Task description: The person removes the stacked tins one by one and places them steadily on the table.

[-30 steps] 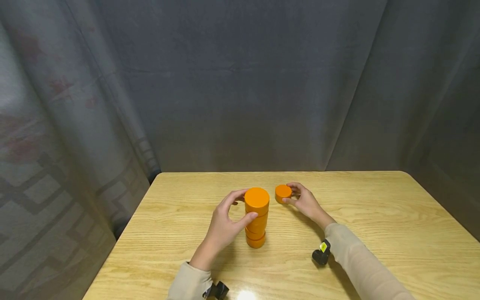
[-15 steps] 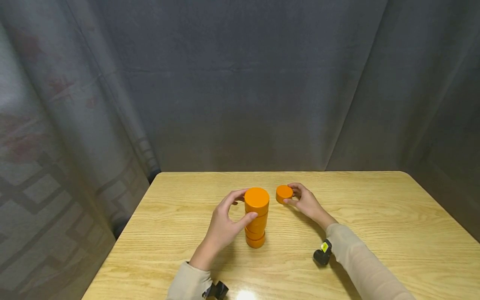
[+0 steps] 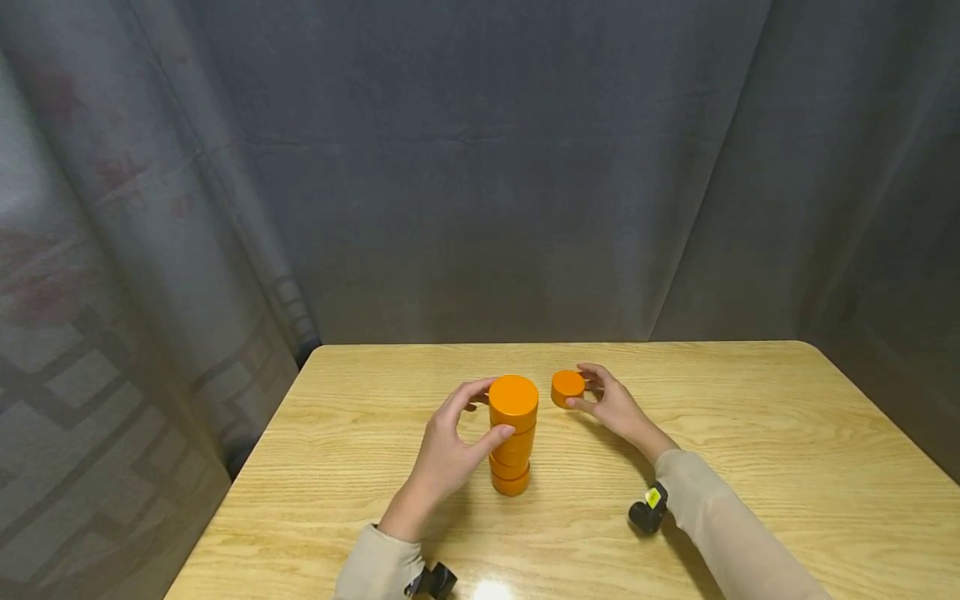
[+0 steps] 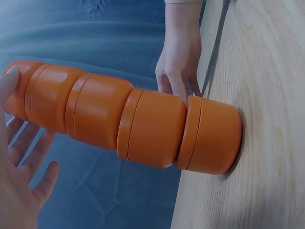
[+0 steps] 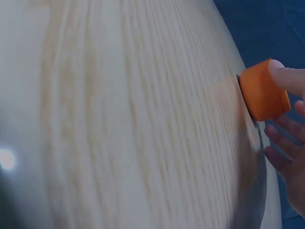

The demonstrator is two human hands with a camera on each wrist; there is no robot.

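Observation:
A tall stack of several orange lidded jars (image 3: 513, 442) stands upright on the table, its separate jars plain in the left wrist view. My left hand (image 3: 447, 450) grips the stack near its top, the thumb (image 4: 9, 82) on the near side and the fingers behind. Farther back and to the right, one more orange jar (image 3: 567, 388) sits on the table, apart from the stack. My right hand (image 3: 611, 408) pinches this single jar from its right side, with the thumb (image 5: 288, 78) on it in the right wrist view. The stack hides part of the left fingertips.
The wooden table (image 3: 750, 433) has its far edge just behind the single jar. Grey curtains (image 3: 480, 183) hang behind the table and along its sides. A black wrist camera (image 3: 647, 510) sits below the right cuff, another (image 3: 441, 579) by the left.
The single jar and my right hand have shifted very slightly to the right. My left hand and the stack hold the same place.

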